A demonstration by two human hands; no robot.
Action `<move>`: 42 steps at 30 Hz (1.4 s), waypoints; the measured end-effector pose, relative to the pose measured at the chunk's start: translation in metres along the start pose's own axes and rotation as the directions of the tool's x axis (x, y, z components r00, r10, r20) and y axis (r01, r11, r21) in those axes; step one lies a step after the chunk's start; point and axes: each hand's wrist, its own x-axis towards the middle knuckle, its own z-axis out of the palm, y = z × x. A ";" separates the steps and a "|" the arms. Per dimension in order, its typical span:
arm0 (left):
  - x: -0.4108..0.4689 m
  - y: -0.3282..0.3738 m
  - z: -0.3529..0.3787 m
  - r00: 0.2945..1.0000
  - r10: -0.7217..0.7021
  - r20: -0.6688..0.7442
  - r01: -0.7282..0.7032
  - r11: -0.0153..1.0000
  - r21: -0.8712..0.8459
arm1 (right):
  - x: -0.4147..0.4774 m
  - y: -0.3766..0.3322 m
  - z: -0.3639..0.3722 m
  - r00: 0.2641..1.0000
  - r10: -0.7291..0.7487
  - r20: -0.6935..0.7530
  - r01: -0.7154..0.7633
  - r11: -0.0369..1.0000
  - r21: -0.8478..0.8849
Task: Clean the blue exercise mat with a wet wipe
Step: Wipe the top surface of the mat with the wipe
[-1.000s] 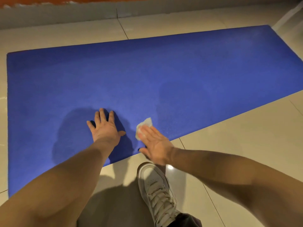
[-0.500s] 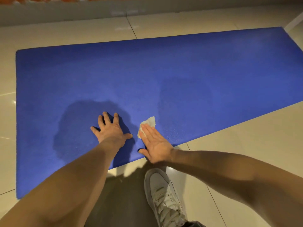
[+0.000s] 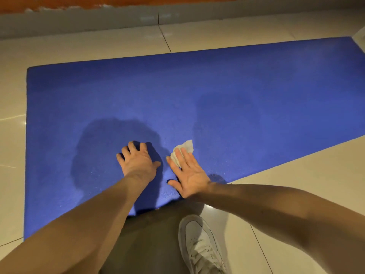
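Where the head camera looks down, a blue exercise mat [image 3: 227, 91] lies flat on a pale tiled floor [image 3: 306, 175], with its near edge running diagonally. Both bare arms reach onto the near part of the mat. The left hand [image 3: 138, 163] rests palm down on the mat, fingers spread and holding nothing. Just beside it, the right hand [image 3: 187, 173] keeps its fingers straight and close together, pressing a crumpled white wet wipe [image 3: 185, 147] against the mat. Part of the wipe pokes out beyond the fingertips. A white laced shoe [image 3: 199, 240] stands on the floor just off the mat's near edge.
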 end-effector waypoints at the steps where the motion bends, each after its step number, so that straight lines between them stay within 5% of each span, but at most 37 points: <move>1: 0.003 -0.002 -0.001 0.999 0.012 -0.044 -0.012 1.000 0.000 | 0.001 0.001 0.000 1.000 -0.010 -0.003 0.010 1.000 -0.001; 5: 0.023 -0.008 -0.007 0.999 0.010 -0.050 -0.011 1.000 -0.020 | 0.010 0.037 -0.015 1.000 0.006 0.013 -0.005 0.999 -0.051; 11: 0.032 -0.007 -0.011 0.991 -0.059 0.116 0.064 0.997 -0.033 | 0.035 0.071 -0.045 0.870 0.489 0.057 -0.490 0.872 -0.003; 15: 0.034 -0.003 -0.013 0.989 -0.075 0.130 0.079 0.997 -0.025 | 0.032 0.025 -0.029 0.985 0.173 0.017 -0.173 0.985 -0.025; 20: 0.034 -0.004 -0.013 0.989 -0.082 0.120 0.085 0.996 -0.021 | 0.024 0.038 -0.025 0.995 -0.101 0.024 0.102 0.992 -0.079; 25: 0.035 -0.004 -0.015 0.988 -0.077 0.136 0.081 0.997 -0.021 | 0.045 0.097 -0.057 0.930 0.364 0.048 -0.349 0.918 -0.188; 27: 0.035 -0.004 -0.015 0.987 -0.078 0.141 0.082 0.996 -0.026 | 0.052 0.091 -0.058 0.898 0.439 0.043 -0.428 0.891 -0.148; 29: 0.036 -0.003 -0.016 0.987 -0.085 0.139 0.089 0.996 -0.027 | 0.057 0.070 -0.051 0.917 0.396 0.038 -0.386 0.910 -0.153; 34: 0.043 0.007 -0.022 0.988 -0.101 0.116 0.095 0.994 0.061 | 0.045 0.021 -0.020 0.996 0.029 0.080 -0.030 0.999 0.018; 37: 0.049 0.013 -0.024 0.991 -0.117 0.061 0.117 0.993 0.008 | 0.046 0.047 -0.036 0.991 -0.097 0.087 0.103 0.993 -0.066; 42: 0.070 0.014 -0.031 0.998 -0.056 -0.031 0.055 0.997 -0.047 | 0.071 0.109 -0.071 0.945 0.315 0.085 -0.302 0.943 -0.139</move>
